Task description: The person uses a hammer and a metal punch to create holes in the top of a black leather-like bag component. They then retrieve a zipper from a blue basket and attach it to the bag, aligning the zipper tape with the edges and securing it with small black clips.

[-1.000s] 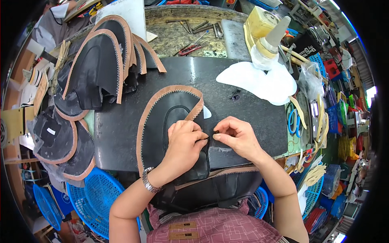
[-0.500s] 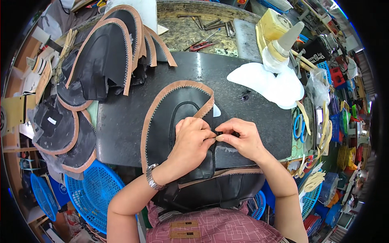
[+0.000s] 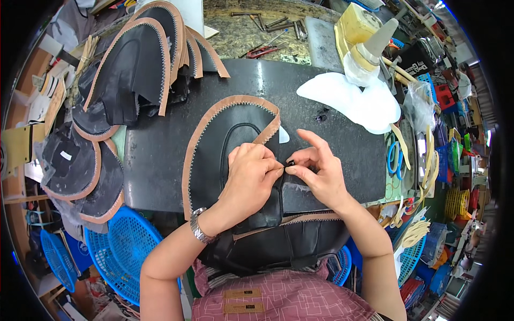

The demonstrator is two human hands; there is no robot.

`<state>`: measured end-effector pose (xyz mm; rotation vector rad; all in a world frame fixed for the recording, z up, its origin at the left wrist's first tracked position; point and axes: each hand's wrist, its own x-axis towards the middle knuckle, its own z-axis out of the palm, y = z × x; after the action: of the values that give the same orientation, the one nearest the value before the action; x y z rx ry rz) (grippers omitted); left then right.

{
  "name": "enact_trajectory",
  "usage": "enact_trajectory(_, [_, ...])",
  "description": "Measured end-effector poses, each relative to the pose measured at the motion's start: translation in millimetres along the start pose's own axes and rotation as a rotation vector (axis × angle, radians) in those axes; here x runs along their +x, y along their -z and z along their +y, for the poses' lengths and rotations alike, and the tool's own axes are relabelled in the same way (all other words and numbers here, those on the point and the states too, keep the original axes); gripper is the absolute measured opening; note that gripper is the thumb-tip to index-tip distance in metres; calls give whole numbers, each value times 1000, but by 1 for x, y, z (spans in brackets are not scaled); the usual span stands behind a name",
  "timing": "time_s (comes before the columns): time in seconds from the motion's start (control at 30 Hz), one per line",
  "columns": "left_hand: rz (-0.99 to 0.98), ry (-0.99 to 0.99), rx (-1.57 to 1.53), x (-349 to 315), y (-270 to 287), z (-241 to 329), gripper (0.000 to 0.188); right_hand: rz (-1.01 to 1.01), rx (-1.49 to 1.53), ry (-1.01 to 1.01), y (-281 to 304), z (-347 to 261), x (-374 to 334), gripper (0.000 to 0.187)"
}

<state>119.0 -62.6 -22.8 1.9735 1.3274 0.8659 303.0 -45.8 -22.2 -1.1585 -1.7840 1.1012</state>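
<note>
A black leather upper (image 3: 210, 142) with a brown zigzag-stitched border lies on the dark slab in front of me, its top right border folded over. My left hand (image 3: 250, 174) rests on it, thumb and fingers pinched at its right edge. Just to the right, my right hand (image 3: 317, 174) meets the left fingertips. Its thumb and fingers pinch a small shiny black piece (image 3: 290, 163), while the forefinger is lifted. The fingertips hide the exact point where piece and leather meet. Another black leather upper (image 3: 262, 250) hangs over the near edge, at my lap.
Several bordered uppers (image 3: 131, 67) are piled at the far left. White sheets (image 3: 342, 104) lie right, with a cone-topped container (image 3: 367, 61) behind. Punches (image 3: 276, 24) and a red-handled tool (image 3: 263, 52) sit at the back. Blue scissors (image 3: 395, 159) and a blue basket (image 3: 126, 257) flank the slab.
My right forefinger has lifted and straightened away from the pinch, and the small black piece shows more. The whole view has shifted slightly, and both hands stay at the upper's right edge.
</note>
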Motion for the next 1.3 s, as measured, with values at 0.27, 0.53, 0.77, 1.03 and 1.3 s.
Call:
enact_trajectory(0.27, [17, -28, 2, -2, -2, -3, 9, -138, -191, 48, 8, -10, 4, 66])
enact_trajectory(0.53, [20, -45, 5, -1, -2, -4, 9, -323, -229, 111, 16, -13, 18, 66])
enact_trajectory(0.77, [54, 1, -27, -2, -6, -3, 9, -268, -129, -173, 5, -21, 3, 67])
enact_trajectory(1.03, [98, -65, 15, 1, -10, -8, 10, -401, -480, 490, -11, -40, -47, 44])
enact_trajectory(1.3, [-258, -202, -68, 10, 17, -17, 9, -672, -626, 336, -49, -59, -93, 63])
